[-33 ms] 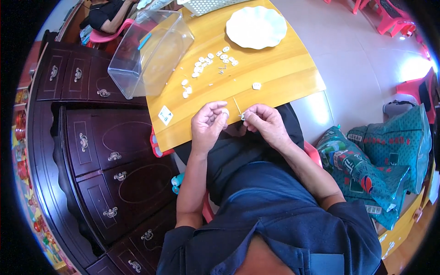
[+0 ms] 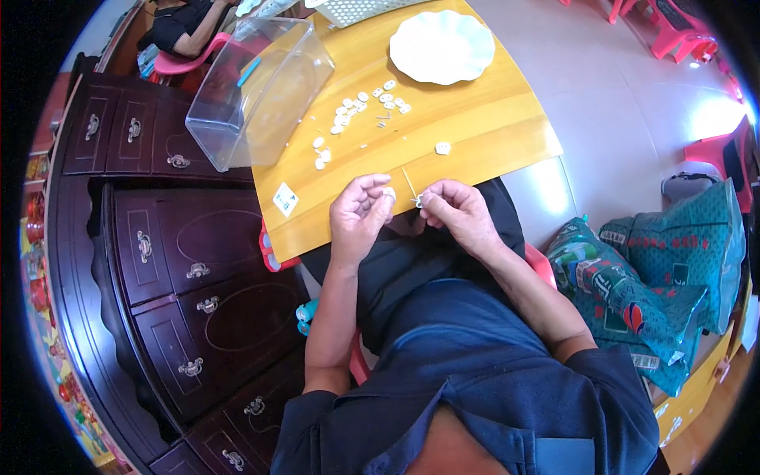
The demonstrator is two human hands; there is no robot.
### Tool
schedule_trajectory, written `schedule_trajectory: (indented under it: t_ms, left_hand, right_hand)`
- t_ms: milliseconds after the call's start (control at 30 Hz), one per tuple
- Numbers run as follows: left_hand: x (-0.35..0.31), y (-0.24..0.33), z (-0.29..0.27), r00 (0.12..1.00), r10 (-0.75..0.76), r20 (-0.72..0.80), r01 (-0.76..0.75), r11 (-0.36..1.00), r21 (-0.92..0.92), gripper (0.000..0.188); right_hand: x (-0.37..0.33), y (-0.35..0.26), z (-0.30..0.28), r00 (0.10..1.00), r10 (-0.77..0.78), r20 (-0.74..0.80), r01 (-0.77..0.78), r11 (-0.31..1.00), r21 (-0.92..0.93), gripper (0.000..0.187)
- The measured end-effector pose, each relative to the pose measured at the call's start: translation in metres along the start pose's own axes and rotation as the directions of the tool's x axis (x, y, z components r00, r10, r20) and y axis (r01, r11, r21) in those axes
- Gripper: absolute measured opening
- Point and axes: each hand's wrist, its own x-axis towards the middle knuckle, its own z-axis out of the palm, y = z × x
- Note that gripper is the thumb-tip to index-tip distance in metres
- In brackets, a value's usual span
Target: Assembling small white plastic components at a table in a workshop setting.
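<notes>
At the near edge of the wooden table, my right hand [image 2: 459, 210] pinches a small white piece [image 2: 419, 202] between thumb and forefinger. Thin prongs seem to stick out of it, though it is too small to make out fully. A thin, pale strand [image 2: 409, 182] runs from beside it over the tabletop. My left hand [image 2: 362, 210] is a short way to the left, thumb tip and forefinger closed together with the other fingers curled. Something small and whitish may be in that pinch; I cannot tell what. Farther in lie several small white oval pieces [image 2: 348, 111] with dark holes and a few metal pins [image 2: 385, 121].
A scalloped white plate [image 2: 442, 47] stands at the table's far right. A clear plastic box [image 2: 229, 119] leans over the left edge, near a white card [image 2: 285, 199]. One white piece [image 2: 442, 148] lies apart. Dark drawers [image 2: 198, 237] flank the left; green sacks [image 2: 657, 277] the right.
</notes>
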Motion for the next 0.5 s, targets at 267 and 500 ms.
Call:
schedule_trajectory:
  t_ms: [267, 500]
  left_hand:
    - [-0.0031, -0.0035, -0.0010, 0.998, 0.010, 0.064, -0.013, 0.999, 0.040, 0.017]
    - [-0.0040, -0.0019, 0.0030, 0.998, -0.016, 0.065, 0.012, 0.998, 0.061, 0.022]
  right_hand:
    - [-0.0009, -0.0033, -0.0001, 1.000, -0.006, 0.019, 0.007, 0.998, -0.070, 0.018]
    - [-0.0008, 0.0008, 0.0003, 0.999, -0.043, 0.013, 0.043, 0.996, -0.077, 0.018]
